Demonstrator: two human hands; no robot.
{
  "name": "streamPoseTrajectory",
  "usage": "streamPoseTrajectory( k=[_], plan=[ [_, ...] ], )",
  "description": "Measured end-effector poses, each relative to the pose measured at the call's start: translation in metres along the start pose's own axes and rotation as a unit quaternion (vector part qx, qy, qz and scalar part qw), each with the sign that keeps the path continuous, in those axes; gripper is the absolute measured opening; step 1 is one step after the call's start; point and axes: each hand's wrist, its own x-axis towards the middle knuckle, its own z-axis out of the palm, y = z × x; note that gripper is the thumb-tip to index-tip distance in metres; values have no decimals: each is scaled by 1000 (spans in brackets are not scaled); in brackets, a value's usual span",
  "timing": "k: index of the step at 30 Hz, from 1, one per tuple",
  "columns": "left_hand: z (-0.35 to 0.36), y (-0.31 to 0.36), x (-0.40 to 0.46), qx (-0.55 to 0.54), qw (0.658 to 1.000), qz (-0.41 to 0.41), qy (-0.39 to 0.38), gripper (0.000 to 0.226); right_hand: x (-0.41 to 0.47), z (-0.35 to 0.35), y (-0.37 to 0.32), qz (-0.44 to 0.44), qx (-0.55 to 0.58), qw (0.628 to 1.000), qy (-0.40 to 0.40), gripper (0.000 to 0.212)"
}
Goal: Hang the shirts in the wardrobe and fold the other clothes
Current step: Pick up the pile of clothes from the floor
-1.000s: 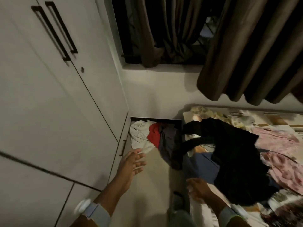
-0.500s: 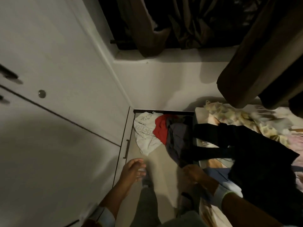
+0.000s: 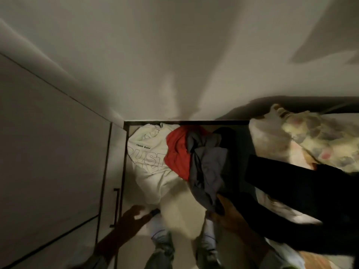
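A heap of clothes lies on the floor in the corner: a white printed shirt (image 3: 151, 164), a red garment (image 3: 177, 152) and a grey garment (image 3: 207, 171). A black garment (image 3: 301, 193) hangs off the bed edge at right. My right hand (image 3: 227, 214) touches the lower end of the grey garment; dim light and blur hide whether its fingers grip the cloth. My left hand (image 3: 133, 215) hovers low beside the white shirt's bottom edge, fingers loosely curled, holding nothing.
White wardrobe doors (image 3: 48, 152) fill the left, with a dark handle (image 3: 116, 206) on a low panel. A bed with a floral sheet (image 3: 320, 138) is at right. My legs (image 3: 161, 245) stand on the pale floor (image 3: 180, 216) between them.
The view has tipped down and closer to the heap. My right hand has moved forward to the grey garment's lower end. My left hand stays low by the wardrobe.
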Motion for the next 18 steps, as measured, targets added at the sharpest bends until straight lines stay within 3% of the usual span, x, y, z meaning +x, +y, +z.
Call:
streamPoseTrajectory(
  k=[1,2,4,5,8,10,12,14,16,18],
  plan=[
    [-4,0,34,-5,1000,4,0,46,30,5,7,-5,-21,1000,23,124],
    [-8,0,70,9,1000,13,6,43,65,13,11,-8,-21,998,58,119],
    [-12,-1,140,54,998,41,17,44,130,11,10,-26,-55,990,125,92],
    [-15,-4,171,69,996,49,36,48,157,0,5,3,-53,986,158,100],
    [-14,0,253,96,983,102,121,64,235,-17,17,83,27,974,210,148],
    [-8,10,296,79,976,95,181,88,275,-4,36,77,74,968,226,151],
    [5,15,339,15,983,42,176,111,299,14,47,73,61,969,227,134],
    [23,7,381,-36,991,5,125,117,306,25,43,86,19,973,212,105],
    [41,6,393,-81,991,8,104,108,300,32,20,103,48,977,183,81],
    [66,23,371,-200,977,35,64,73,284,43,-9,77,157,977,120,66]
  ],
)
